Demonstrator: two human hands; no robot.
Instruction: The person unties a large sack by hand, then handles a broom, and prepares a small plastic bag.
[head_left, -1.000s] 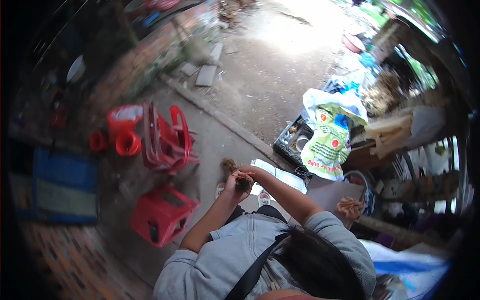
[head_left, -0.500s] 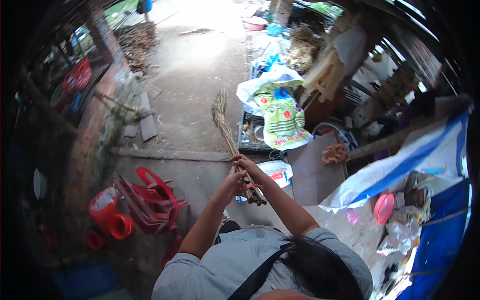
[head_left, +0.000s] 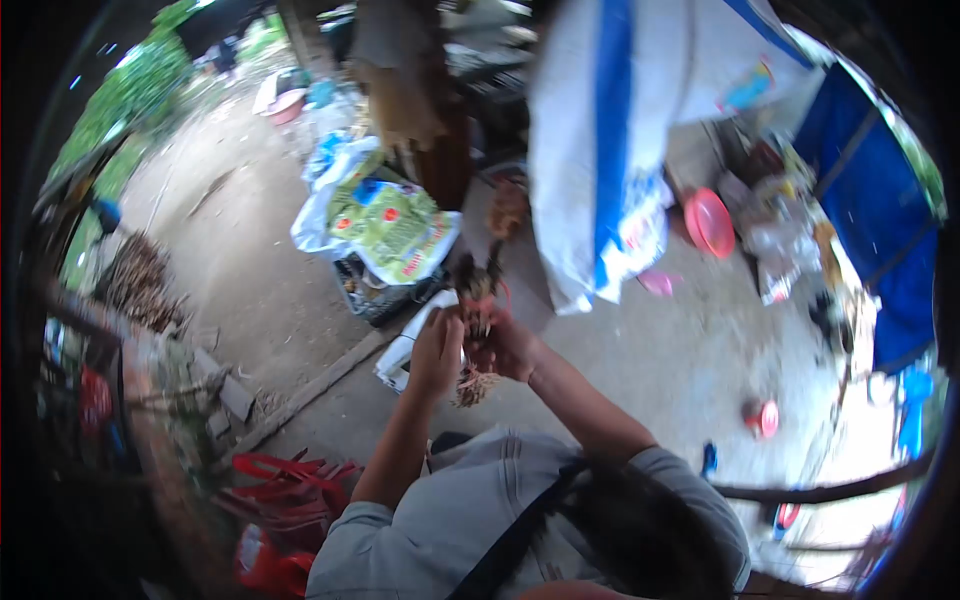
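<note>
A bundle of dry stalks (head_left: 476,386), with a pinkish-red band (head_left: 483,303) round it, is between my two hands in front of my chest. On its left side my left hand (head_left: 438,347) is closed, fingers bent against it. My right hand (head_left: 510,347) grips the bundle from the right, just below the band. Darker, blurred stalk ends stick out beyond the hands, and paler tips show below them. Motion smears the bundle, and the hands cover its middle.
A green and white printed sack (head_left: 395,225) lies over a black crate (head_left: 372,300) ahead left. A white and blue sheet (head_left: 610,150) hangs ahead right, near a pink basin (head_left: 709,222). Red plastic chairs (head_left: 290,490) stand at lower left. A low ledge (head_left: 310,392) crosses the floor.
My view has swung to the right. The bundle has been turned, so its banded end now points away from me rather than towards me. Both hands remain on it.
</note>
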